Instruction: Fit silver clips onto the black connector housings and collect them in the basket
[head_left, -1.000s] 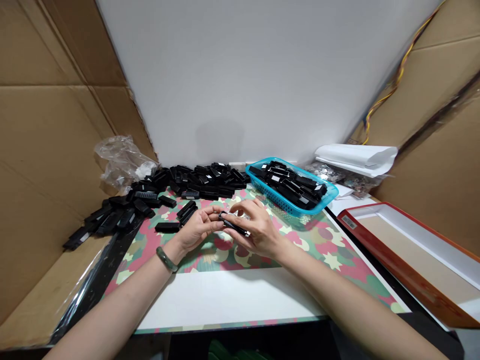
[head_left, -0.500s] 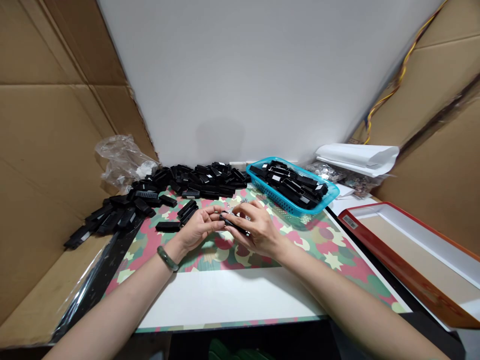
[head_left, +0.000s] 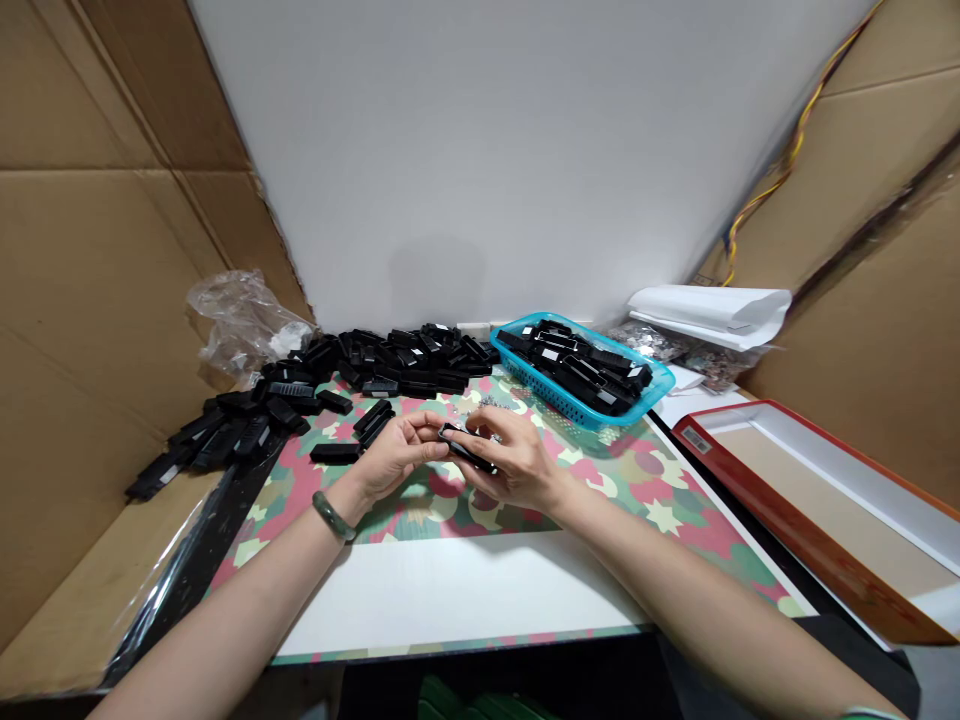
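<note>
Between my two hands is a small oblong black plastic case (head_left: 468,452), tilted over the patterned mat. My right hand (head_left: 514,462) wraps round its right part, fingers along the top. The fingertips of my left hand (head_left: 401,452) pinch its left end. A few similar black cases (head_left: 335,454) lie on the mat just left of my left hand. Behind my fingers, small shiny metal bits (head_left: 491,402) are scattered on the mat, too small to name. What sits inside the held case is hidden by my fingers.
A heap of black cases (head_left: 409,360) runs along the wall and down the left side. The blue basket (head_left: 540,392) at back right holds more of them. Clear plastic bags (head_left: 240,320), a white paper roll (head_left: 709,312) and a red-orange box lid (head_left: 795,530) lie around the mat (head_left: 637,480).
The black case has turned slightly in my fingers, so more of its upper face shows. My hands stay in nearly the same place.
</note>
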